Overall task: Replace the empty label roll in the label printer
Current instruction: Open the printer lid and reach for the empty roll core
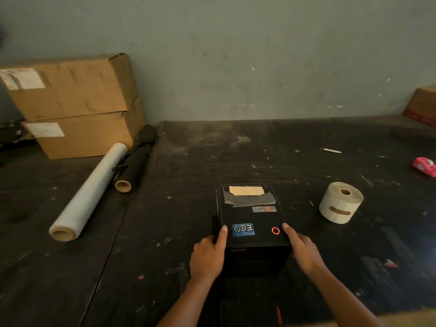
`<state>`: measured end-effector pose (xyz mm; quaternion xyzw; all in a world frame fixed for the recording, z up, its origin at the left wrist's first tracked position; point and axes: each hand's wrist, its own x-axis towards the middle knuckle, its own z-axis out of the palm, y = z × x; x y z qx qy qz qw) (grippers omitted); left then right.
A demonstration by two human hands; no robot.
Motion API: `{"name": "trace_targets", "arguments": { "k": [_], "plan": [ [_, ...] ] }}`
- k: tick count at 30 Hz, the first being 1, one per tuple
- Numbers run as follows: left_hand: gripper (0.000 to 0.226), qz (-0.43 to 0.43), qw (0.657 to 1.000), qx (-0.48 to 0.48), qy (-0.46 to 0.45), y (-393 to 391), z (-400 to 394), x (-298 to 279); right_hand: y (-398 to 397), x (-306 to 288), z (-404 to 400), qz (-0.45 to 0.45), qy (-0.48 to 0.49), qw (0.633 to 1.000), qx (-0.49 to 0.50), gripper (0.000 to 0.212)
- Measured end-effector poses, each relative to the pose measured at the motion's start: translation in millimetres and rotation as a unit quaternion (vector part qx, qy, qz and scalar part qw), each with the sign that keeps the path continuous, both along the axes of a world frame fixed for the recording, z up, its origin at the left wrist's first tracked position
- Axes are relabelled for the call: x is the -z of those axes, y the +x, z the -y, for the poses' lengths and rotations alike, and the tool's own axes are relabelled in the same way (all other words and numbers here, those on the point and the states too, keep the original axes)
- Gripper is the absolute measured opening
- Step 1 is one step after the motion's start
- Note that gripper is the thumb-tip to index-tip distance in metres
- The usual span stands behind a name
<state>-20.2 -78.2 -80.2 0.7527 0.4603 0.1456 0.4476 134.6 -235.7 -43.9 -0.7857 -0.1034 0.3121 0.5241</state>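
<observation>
A black label printer [251,218] stands on the dark table [188,161], lid closed, with a blue sticker and a glowing red ring on top. A brown cardboard piece shows through its rear window. My left hand [208,253] grips the printer's left side, thumb on the top edge. My right hand [303,250] holds its right side, thumb near the red ring. A full white label roll [341,202] lies on the table to the right of the printer, apart from both hands.
Two stacked cardboard boxes [75,105] stand at the back left. A clear stretch-film roll [88,193] and a dark roll [135,161] lie beside them. A red object [424,166] and another box [422,106] sit at the far right.
</observation>
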Motion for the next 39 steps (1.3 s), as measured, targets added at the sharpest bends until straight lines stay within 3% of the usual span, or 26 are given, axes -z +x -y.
{"name": "trace_targets", "arguments": {
  "k": [5, 12, 17, 21, 26, 29, 32, 35, 39],
  "plan": [
    [0.057, 0.014, 0.999, -0.021, -0.022, 4, 6, 3, 0, 0, -1, 0.012, -0.021, 1.000, 0.002, 0.078],
    [0.074, 0.053, 0.993, -0.091, -0.050, 18, 8, -20, 10, -15, -11, -0.005, -0.033, 0.999, 0.011, 0.086],
    [0.106, -0.126, 0.992, -0.013, 0.018, 31, -30, -74, 37, -48, -34, -0.014, -0.046, 0.999, -0.017, 0.090],
    [0.108, -0.213, 0.972, -0.004, 0.096, 55, -63, -118, 58, -74, -44, 0.010, -0.038, 0.996, -0.077, 0.086],
    [0.099, -0.123, 0.987, -0.077, 0.074, 95, -95, -133, 79, -91, -60, 0.103, -0.003, 0.984, -0.146, 0.047],
    [0.089, -0.023, 0.988, -0.152, -0.036, 117, -109, -138, 88, -93, -76, 0.173, -0.027, 0.976, -0.130, 0.051],
    [0.075, 0.063, 0.963, -0.194, -0.176, 133, -119, -147, 100, -91, -95, 0.236, -0.040, 0.966, -0.098, 0.060],
    [0.056, 0.064, 0.961, -0.171, -0.210, 138, -126, -157, 108, -85, -114, 0.263, 0.018, 0.961, -0.079, 0.054],
    [0.055, 0.037, 0.979, -0.120, -0.158, 151, -135, -157, 117, -79, -135, 0.190, 0.104, 0.974, -0.065, 0.051]
  ]
}}
